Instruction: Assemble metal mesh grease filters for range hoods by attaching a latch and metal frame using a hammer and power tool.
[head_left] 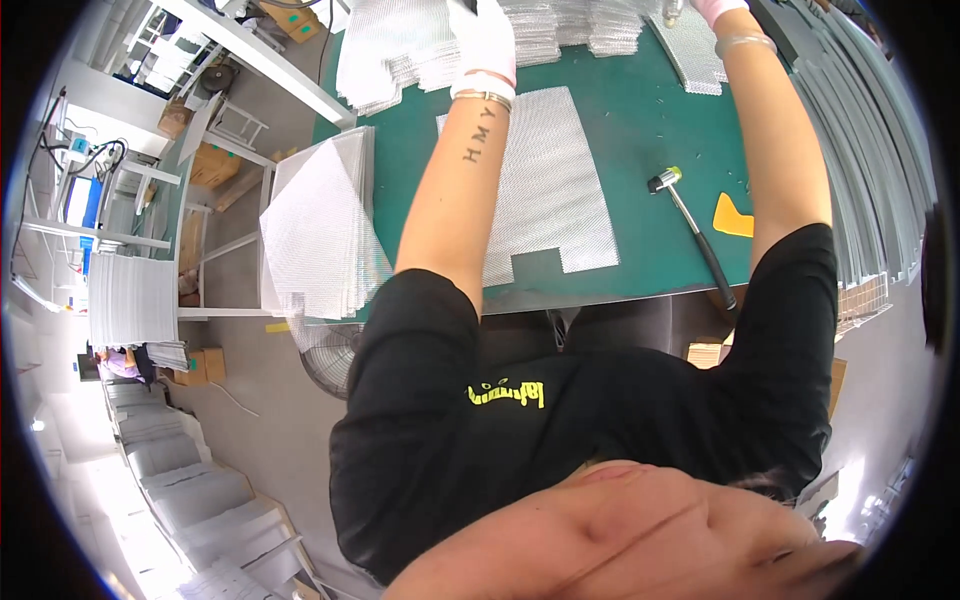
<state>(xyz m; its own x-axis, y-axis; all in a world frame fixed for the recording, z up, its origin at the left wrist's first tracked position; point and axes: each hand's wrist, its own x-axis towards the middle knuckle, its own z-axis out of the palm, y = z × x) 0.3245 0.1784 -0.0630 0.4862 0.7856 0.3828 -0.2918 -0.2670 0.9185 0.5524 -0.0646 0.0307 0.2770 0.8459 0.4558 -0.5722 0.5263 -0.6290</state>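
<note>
At the far edge of the view, my left hand (486,45) in a white glove reaches over stacked pieces of silvery metal mesh (535,32). Something small and dark shows by its fingers, which are mostly cut off. My right hand (718,8) is also largely out of the picture; a shiny metal fitting (672,12) stands beside it over a narrow mesh strip (690,58). Beneath my left forearm a single notched mesh sheet (555,185) lies flat on the green table (645,130). A black-handled mallet (698,232) rests near the table's front edge, its head pointing away from me.
Left of the sheet, a fanned stack of mesh sheets (318,235) sits at the table corner. A yellow angular piece (732,216) lies by my right arm. Long grey panels (862,150) are piled on the right. A floor fan (330,355) stands below the left corner.
</note>
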